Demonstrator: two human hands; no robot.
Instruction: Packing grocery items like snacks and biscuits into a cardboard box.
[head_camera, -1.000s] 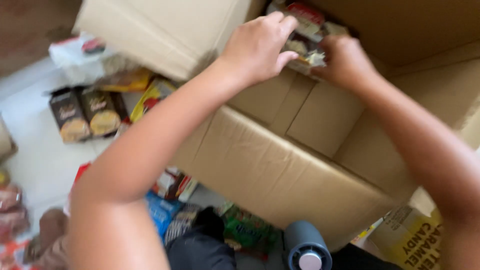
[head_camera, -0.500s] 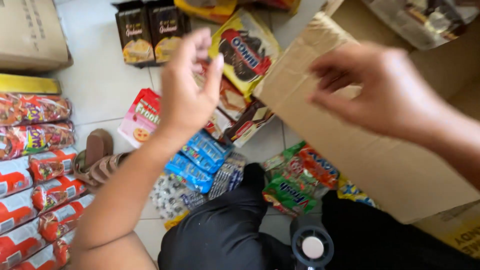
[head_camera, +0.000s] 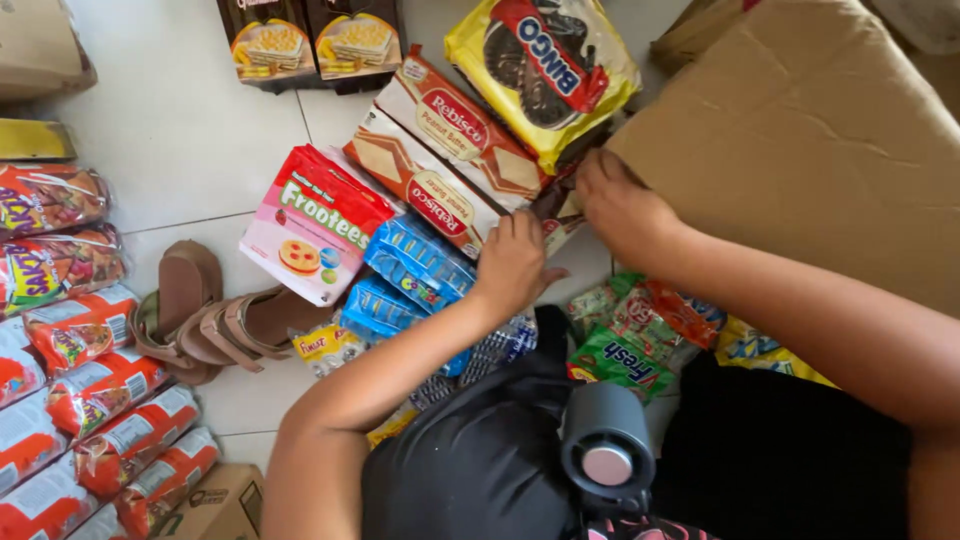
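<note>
My left hand (head_camera: 515, 262) and my right hand (head_camera: 618, 205) meet low over a small dark brown packet (head_camera: 556, 212) lying on the floor. Both hands have their fingers curled on it, the left at its near edge, the right at its far end. The packet lies between two long red-and-cream biscuit packs (head_camera: 440, 150) and the flap of a big cardboard box (head_camera: 820, 130). Most of the packet is hidden by my fingers. A yellow pack of dark round biscuits (head_camera: 545, 65) lies just beyond it.
A pink-and-red biscuit pack (head_camera: 315, 225), blue packets (head_camera: 415, 265) and green sweet packets (head_camera: 625, 345) lie near my knees. Brown sandals (head_camera: 200, 310) sit to the left, beside rows of orange-red packs (head_camera: 90, 400). Brown wafer boxes (head_camera: 310, 40) stand at the top. A small fan (head_camera: 607, 455) hangs at my chest.
My view has swung from the open box down to the floor. Both hands came out of the box empty, dropped and closed in on the brown packet.
</note>
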